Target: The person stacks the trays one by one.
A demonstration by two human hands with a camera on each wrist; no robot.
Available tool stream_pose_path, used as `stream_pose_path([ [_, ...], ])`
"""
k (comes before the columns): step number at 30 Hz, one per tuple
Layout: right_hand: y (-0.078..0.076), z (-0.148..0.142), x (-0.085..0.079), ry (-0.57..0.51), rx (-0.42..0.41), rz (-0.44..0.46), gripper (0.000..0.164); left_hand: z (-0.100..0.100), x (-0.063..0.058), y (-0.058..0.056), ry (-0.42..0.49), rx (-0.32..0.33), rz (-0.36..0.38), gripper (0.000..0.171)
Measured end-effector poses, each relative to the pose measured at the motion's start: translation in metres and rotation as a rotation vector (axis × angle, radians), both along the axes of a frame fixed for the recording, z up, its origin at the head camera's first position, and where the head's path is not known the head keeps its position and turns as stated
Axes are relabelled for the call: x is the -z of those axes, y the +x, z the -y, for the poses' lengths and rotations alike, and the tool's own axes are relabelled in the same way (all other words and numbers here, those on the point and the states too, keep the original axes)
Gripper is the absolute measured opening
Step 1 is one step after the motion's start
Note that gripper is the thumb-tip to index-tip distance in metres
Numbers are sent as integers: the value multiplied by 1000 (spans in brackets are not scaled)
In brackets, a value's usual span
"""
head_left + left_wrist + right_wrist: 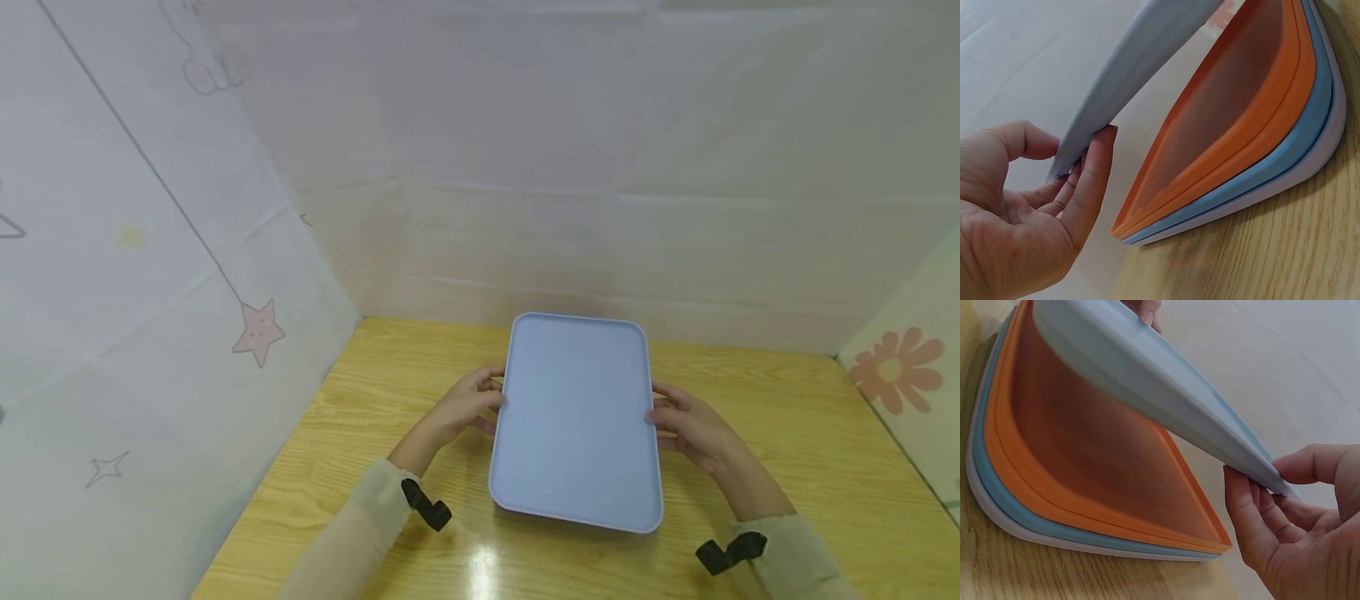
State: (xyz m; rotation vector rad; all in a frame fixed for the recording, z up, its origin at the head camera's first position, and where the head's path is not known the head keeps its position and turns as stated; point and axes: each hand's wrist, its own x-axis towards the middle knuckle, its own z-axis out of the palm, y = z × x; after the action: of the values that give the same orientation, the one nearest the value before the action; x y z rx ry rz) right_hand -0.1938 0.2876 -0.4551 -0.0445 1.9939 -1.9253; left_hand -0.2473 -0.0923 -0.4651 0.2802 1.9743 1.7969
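Note:
A pale blue rectangular tray (577,421) with rounded corners is held between both hands. My left hand (468,408) pinches its left long edge, thumb on top and fingers underneath, as the left wrist view shows. On the opposite edge my right hand (690,429) pinches the tray the same way. Both wrist views show the tray raised and tilted above a stack of trays. An orange tray (1229,119) tops that stack, with a blue tray (1272,165) and a pale lilac-grey tray (1310,169) beneath. In the head view the held tray hides the stack.
The stack rests on a wooden table (390,358). Pale cloth walls (487,167) stand behind the table and along its sides, printed with a pink star (258,333) and a flower (892,371). Each sleeve carries a black wrist strap (425,504).

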Motion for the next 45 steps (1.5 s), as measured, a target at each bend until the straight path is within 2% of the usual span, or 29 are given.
stream_pose_path([
  [9, -5, 1, 3, -6, 5, 40, 77, -1, 4, -6, -24, -6, 33, 60],
  [16, -10, 0, 8, -22, 11, 49, 78, -2, 14, -15, -26, -1, 42, 59],
  [22, -13, 1, 13, -23, 24, 52, 77, -4, 17, -19, -22, -12, 61, 59],
  [33, -19, 2, 27, 61, 50, 61, 75, -6, 26, -23, -38, -4, 57, 57],
  [39, -20, 3, 31, 106, 49, 57, 72, -8, 24, -23, -69, 9, 32, 56],
  [45, -19, 5, 28, 173, 44, 53, 72, -10, 18, -20, -121, 18, 2, 56],
])
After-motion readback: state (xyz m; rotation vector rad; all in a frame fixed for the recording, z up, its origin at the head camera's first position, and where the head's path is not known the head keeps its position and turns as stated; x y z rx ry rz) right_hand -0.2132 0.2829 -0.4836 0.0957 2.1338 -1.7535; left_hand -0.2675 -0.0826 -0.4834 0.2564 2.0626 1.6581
